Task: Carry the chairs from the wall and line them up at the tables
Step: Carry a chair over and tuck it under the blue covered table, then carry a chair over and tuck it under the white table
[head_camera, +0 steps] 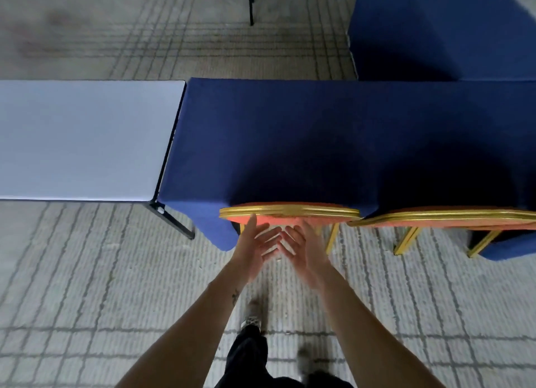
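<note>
The carpet (87, 286) took up most of what I saw, grey with a grid of darker lines. Across it ran the table draped in dark blue cloth (319, 141), its cloth hanging down at the near corner. End to end with it on my left stood the bare table (81, 143), pale-topped, with a black frame and leg. Another blue-covered table (435, 30) stood beyond, at the upper right.

The nearer chair (290, 211) stood at the near long edge of the blue-draped table, its back toward me. It had a gold frame with a shaped, ridged top rail, orange-red padding on the back, and slim gold legs splaying down to the carpet. The second chair (446, 215), of the same make, stood just beside it on my right, the corners of the two top rails almost meeting; its far side ran out of view.

My left hand (255, 248) and right hand (301, 245) were both released, fingers straight and spread, palms turned toward each other, close together just below the nearer chair's top rail. My left thumb overlapped the padded back, but I could not tell whether it touched. Neither hand held anything.

Below, my shoe (253, 318) was blurred.
</note>
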`<state>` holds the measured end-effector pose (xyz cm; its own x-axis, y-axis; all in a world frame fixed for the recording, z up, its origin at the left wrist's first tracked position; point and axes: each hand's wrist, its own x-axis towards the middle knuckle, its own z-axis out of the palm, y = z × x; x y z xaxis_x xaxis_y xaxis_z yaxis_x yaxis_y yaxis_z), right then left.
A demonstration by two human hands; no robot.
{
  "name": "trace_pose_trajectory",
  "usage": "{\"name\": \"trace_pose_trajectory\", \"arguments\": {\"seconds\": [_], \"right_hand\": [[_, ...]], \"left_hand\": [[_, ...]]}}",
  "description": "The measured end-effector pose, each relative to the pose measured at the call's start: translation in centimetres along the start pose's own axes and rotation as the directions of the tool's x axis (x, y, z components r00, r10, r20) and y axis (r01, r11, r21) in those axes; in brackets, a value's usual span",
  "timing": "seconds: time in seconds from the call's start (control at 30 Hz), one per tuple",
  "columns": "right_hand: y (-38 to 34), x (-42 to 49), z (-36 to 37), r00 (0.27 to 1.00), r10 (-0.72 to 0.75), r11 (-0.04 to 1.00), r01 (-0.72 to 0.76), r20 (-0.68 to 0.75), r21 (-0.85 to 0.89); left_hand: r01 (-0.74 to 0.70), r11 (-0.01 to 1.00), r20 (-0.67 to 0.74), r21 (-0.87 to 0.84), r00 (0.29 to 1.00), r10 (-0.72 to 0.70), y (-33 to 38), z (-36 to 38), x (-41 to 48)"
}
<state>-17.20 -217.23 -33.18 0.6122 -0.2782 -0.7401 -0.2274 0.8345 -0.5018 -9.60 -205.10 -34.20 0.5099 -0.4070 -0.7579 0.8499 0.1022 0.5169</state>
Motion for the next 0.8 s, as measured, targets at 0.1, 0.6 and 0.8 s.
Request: {"name": "trace_pose_trajectory", "arguments": {"seconds": [0.1, 0.6, 0.8], "right_hand": [[1.9, -2.5, -0.3, 0.996, 0.073, 0.997, -0.074, 0.056, 0.003], [17.4, -18.6, 3.9, 0.745, 0.496, 0.794, -0.183, 0.445, -0.58], [25.8, -26.9, 5.5, 0.601, 0.639, 0.663, -0.114, 0.481, -0.74]], "left_hand": [[-0.068, 0.992, -0.069, -0.102, 0.996, 0.061, -2.0, -1.3, -4.6], [-0.629, 0.635, -0.58, -0.447, 0.745, 0.33, -15.3, -13.5, -29.6], [-0.773, 0.45, -0.721, -0.447, 0.609, 0.33, -21.6, -19.3, -39.2]]}}
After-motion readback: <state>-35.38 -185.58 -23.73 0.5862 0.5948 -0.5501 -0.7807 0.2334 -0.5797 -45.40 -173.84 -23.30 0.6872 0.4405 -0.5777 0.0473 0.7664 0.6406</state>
